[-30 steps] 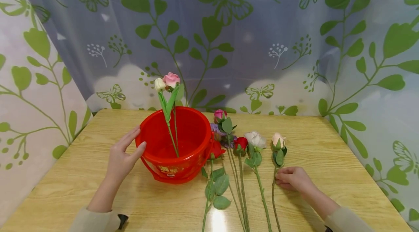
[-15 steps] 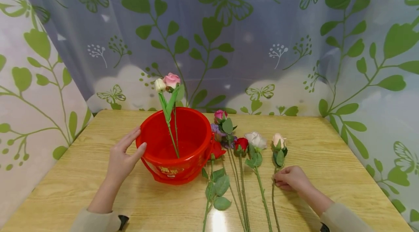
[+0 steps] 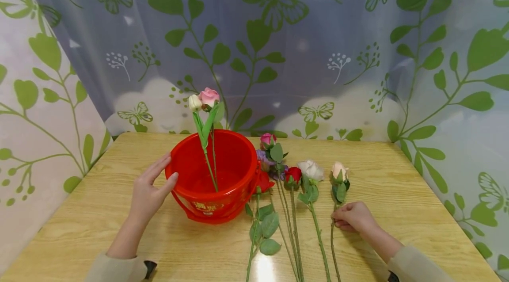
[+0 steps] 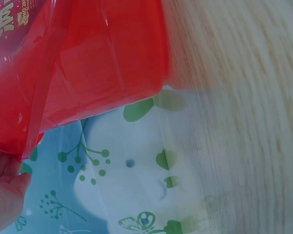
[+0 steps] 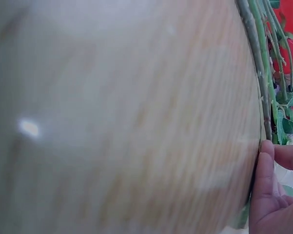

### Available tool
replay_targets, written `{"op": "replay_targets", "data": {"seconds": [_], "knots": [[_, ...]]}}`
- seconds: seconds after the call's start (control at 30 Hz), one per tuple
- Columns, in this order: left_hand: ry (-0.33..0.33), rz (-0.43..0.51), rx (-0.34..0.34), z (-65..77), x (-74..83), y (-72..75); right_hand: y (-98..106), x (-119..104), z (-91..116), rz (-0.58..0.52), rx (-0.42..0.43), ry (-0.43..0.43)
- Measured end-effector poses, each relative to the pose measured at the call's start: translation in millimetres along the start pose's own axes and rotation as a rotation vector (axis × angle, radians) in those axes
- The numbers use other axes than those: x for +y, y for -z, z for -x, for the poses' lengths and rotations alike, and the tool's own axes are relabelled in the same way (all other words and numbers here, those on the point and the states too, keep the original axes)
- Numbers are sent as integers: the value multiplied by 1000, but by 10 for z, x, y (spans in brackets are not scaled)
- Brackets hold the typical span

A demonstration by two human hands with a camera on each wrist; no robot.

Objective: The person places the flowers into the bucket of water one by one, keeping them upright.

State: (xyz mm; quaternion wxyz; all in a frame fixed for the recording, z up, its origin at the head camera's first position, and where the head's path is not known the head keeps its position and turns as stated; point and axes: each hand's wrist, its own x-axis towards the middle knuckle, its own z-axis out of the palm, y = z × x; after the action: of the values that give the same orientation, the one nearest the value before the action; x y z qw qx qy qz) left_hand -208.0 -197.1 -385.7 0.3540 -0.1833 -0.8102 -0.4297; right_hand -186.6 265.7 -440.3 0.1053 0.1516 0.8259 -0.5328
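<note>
A red bucket [image 3: 214, 207] stands left of centre on the table, with a white tulip [image 3: 195, 103] and a pink rose [image 3: 208, 96] upright and leaning in it. My left hand [image 3: 149, 191] rests on its left rim, thumb and fingers spread; the left wrist view shows those fingers [image 4: 5, 170] against the rim. To the right, my right hand [image 3: 355, 216] pinches the stem of a peach rose [image 3: 339, 171] lying on the table. In the right wrist view the thumb and fingertips [image 5: 267, 147] meet at the stem [image 5: 257, 44].
Beside the bucket lie a white rose [image 3: 311, 170], red roses [image 3: 293, 174], a magenta rose [image 3: 268, 139] and purple flowers [image 3: 264, 158], their stems toward the front edge. A patterned curtain [image 3: 254, 52] hangs behind the wooden table [image 3: 381, 184].
My right hand has shifted very slightly left along the peach rose's stem, and the bloom has moved a touch to the right. The left hand and bucket keep their place.
</note>
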Motion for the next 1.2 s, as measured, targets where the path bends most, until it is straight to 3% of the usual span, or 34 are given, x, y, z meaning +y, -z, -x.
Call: {"op": "replay_targets", "data": {"seconds": [0.5, 0.87, 1.2], "knots": [[14, 6, 5, 15, -6, 18, 44, 17, 76, -115, -14, 13], [-32, 6, 19, 4, -7, 14, 121, -1, 124, -262, -2, 55], [-6, 2, 18, 3, -3, -6, 211, -55, 183, -317, 7, 71]]}}
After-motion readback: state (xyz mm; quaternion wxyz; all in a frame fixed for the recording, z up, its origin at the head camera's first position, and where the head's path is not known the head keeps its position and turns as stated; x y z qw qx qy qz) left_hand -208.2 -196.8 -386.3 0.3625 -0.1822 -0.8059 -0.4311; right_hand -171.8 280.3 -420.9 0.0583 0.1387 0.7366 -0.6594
